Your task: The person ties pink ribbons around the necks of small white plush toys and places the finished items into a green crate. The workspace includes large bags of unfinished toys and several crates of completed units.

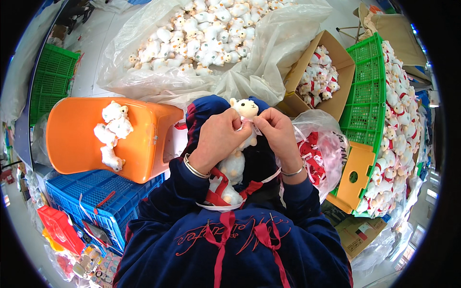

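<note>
Toy: we hold a small white plush animal (238,158) upright over our lap.
Left hand (217,138): fingers pinching ribbon at the toy's neck.
Right hand (278,134): pinching there too.
Left of toy: orange chair (81,144) bearing three plush toys (113,134).
Beyond toy: clear bag of plush toys (201,38).

Bright, even indoor light leaves soft shadows, glare whitens the clear plastic bag (269,53), and fisheye bending darkens and blurs the rim.
</note>
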Motion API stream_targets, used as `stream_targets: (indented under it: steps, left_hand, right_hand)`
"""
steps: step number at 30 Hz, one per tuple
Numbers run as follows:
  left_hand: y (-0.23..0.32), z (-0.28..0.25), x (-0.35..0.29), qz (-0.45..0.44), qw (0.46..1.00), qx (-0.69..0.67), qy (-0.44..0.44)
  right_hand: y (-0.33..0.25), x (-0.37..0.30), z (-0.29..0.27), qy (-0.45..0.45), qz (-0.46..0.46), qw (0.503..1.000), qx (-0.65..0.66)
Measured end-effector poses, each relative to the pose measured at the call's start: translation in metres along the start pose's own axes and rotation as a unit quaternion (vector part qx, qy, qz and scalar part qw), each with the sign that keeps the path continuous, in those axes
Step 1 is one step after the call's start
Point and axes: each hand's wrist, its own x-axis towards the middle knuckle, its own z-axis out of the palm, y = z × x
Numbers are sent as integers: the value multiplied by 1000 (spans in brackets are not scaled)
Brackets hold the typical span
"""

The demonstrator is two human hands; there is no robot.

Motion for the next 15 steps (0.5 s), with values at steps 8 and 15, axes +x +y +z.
stream_targets:
  steps: [8, 15]
  left_hand:
    - [-5, -6, -5, 52, 994, -98, 21]
    - [-10, 1, -2, 63, 996, -50, 48]
  right_hand:
    - [-12, -12, -1, 12, 33, 994, -99]
    - [-11, -24, 6, -21, 23, 992, -125]
